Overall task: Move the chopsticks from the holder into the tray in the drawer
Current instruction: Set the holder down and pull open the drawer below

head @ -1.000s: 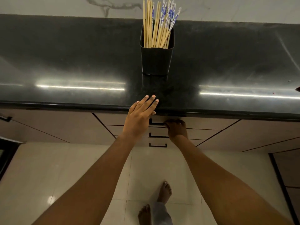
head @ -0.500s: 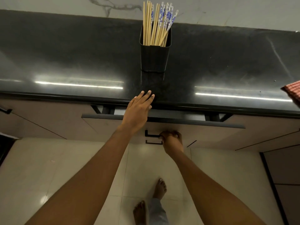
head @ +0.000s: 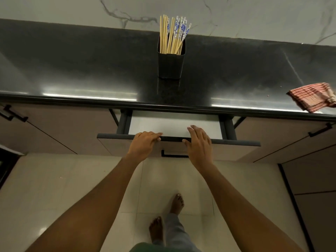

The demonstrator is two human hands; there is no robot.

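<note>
Your left hand (head: 145,142) lies with relaxed fingers along the top edge of the drawer (head: 236,142) front, and your right hand (head: 199,142) is spread just beside it, fingers straight and reaching over the same edge; neither holds anything. The drawer stands partly open under the bench (head: 72,70), and only a plain white inside shows. The chopsticks (head: 172,35) stand in the black holder (head: 171,65) toward the back of the bench, well apart from the checked cloth (head: 312,96) at your right.
</note>
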